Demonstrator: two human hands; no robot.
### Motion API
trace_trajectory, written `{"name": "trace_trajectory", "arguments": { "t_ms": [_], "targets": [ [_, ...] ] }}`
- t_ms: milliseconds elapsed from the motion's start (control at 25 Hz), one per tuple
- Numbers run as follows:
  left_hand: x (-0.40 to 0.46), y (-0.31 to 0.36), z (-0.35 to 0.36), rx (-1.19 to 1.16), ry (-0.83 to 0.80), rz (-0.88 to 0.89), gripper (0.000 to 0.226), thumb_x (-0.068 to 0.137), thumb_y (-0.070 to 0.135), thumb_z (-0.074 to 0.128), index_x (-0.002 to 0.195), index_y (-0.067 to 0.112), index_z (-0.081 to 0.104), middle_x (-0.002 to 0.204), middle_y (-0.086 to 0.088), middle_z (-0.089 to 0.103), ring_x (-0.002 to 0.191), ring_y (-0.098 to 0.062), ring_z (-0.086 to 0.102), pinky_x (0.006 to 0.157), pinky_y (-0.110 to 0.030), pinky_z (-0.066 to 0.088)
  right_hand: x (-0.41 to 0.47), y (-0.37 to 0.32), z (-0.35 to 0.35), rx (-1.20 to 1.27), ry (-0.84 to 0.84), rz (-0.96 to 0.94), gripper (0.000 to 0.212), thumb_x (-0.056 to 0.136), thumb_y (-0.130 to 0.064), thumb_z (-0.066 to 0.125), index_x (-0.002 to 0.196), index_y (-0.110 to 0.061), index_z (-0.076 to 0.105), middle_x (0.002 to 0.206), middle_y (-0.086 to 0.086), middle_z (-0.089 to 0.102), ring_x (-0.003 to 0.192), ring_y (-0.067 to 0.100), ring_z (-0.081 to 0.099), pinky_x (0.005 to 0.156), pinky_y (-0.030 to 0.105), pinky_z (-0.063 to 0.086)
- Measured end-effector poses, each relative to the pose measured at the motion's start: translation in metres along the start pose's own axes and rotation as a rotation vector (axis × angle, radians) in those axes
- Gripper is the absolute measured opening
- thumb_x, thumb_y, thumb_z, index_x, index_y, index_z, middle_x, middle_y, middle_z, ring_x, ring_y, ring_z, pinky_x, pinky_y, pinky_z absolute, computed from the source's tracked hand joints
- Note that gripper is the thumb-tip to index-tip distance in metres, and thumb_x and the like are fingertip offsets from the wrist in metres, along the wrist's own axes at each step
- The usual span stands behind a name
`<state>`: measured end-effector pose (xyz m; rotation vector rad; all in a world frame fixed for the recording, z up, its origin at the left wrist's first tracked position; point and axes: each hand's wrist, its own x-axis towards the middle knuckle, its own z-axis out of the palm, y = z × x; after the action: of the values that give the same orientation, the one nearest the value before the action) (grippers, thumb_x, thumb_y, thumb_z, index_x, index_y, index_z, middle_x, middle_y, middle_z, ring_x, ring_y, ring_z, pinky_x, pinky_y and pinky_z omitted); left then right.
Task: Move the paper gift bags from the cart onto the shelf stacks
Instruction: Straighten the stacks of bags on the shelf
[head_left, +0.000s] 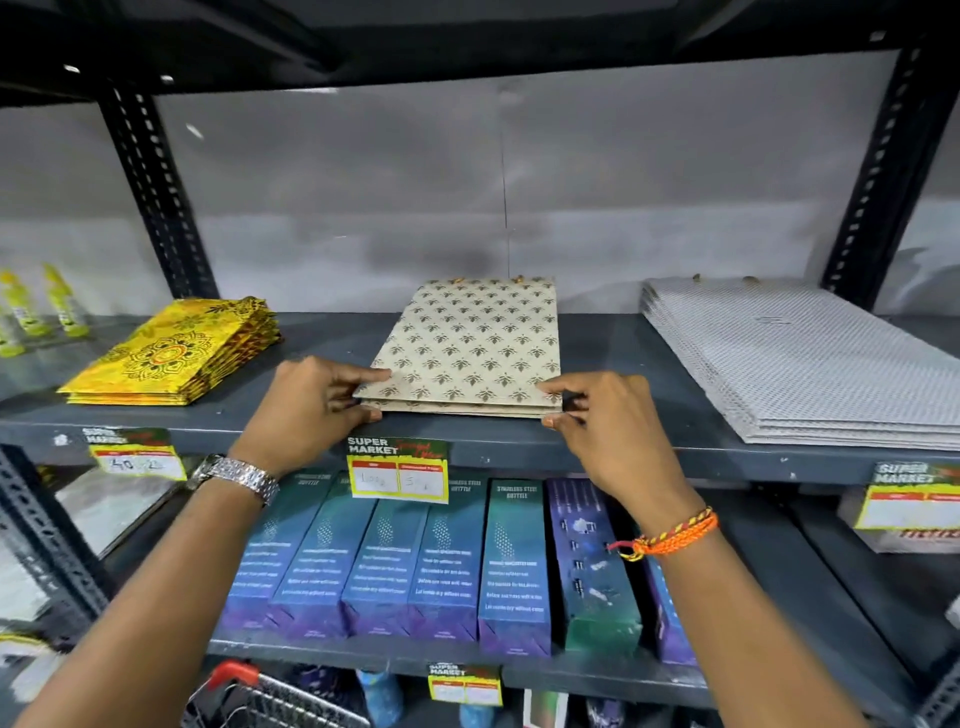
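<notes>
Upper shelf (291, 423), dark grey metal on slotted black uprights: stack of yellow mandala-print paper bags (171, 356) at left; small stack of beige leaf-print paper gift bags (470, 345) at centre, near edge close to the shelf front; taller stack of white dotted bags (800, 364) at right; yellow-green bottles (36, 306) at far left. Lower shelf (810, 587): row of upright "Stainless Steel Bottle" boxes (415, 561).

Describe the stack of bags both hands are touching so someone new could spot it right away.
Find the dark grey metal shelf at chest height, which carries three flat stacks of paper bags. The one meant is the middle stack, with the left hand and right hand pinching its front corners. It is beige with a repeating dark leaf-like motif, unlike the yellow mandala stack left of it and the white dotted stack to the right.
</notes>
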<state>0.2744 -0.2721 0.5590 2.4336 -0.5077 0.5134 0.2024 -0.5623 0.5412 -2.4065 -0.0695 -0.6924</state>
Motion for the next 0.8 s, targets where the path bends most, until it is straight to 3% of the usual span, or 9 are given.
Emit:
{"name": "trace_trajectory", "arguments": {
  "t_ms": [200,320,440,600,720,800],
  "targets": [
    [0.007,-0.010,0.003,0.017,-0.012,0.030,0.045,0.079,0.009,0.079,0.121,0.023,0.071,0.117,0.000,0.071,0.087,0.008,0.063,0.075,0.012,0.038,0.001,-0.005,0.000,0.000,0.039,0.033,0.031,0.085,-0.021,0.075,0.116,-0.023,0.074,0.108,0.003,0.075,0.103,0.020,0.066,0.100,0.035,0.053],
    [0.009,-0.015,0.005,0.016,-0.016,0.027,0.044,0.079,0.011,0.079,0.120,0.025,0.071,0.118,0.002,0.071,0.084,0.017,0.057,0.075,0.014,0.036,0.000,-0.007,0.002,-0.027,0.053,0.051,0.029,0.086,-0.022,0.073,0.116,-0.021,0.074,0.106,0.004,0.075,0.104,0.020,0.063,0.102,0.033,0.050],
    [0.009,-0.018,0.008,0.014,-0.015,0.032,0.044,0.080,0.013,0.079,0.121,0.026,0.070,0.120,0.003,0.070,0.089,0.011,0.060,0.077,0.014,0.034,-0.001,-0.008,0.003,-0.040,0.064,0.048,0.027,0.087,-0.018,0.073,0.114,-0.018,0.075,0.103,0.004,0.075,0.088,0.010,0.063,0.096,0.024,0.052],
    [0.009,-0.018,0.007,0.003,-0.032,0.021,0.043,0.081,0.015,0.078,0.122,0.027,0.070,0.123,0.004,0.069,0.100,0.003,0.062,0.093,-0.003,0.041,0.002,-0.009,0.002,-0.037,0.063,0.042,0.026,0.084,-0.016,0.076,0.110,-0.017,0.077,0.099,0.005,0.075,0.086,0.014,0.064,0.091,0.025,0.054],
    [0.010,-0.020,0.008,0.042,-0.024,0.038,0.041,0.082,0.015,0.077,0.121,0.025,0.071,0.121,0.003,0.070,0.094,0.003,0.063,0.080,0.012,0.035,0.006,-0.007,0.001,-0.020,0.044,0.052,0.024,0.084,-0.014,0.076,0.107,-0.017,0.077,0.100,0.003,0.076,0.078,0.006,0.062,0.087,0.014,0.049],
    [0.010,-0.020,0.008,0.051,-0.017,0.044,0.040,0.082,0.015,0.078,0.120,0.025,0.071,0.119,0.002,0.070,0.093,0.003,0.064,0.078,0.013,0.034,0.008,-0.005,0.001,-0.021,0.030,0.058,0.024,0.083,-0.014,0.077,0.107,-0.018,0.077,0.101,0.004,0.076,0.075,0.003,0.059,0.084,0.010,0.045]
  ]
}}
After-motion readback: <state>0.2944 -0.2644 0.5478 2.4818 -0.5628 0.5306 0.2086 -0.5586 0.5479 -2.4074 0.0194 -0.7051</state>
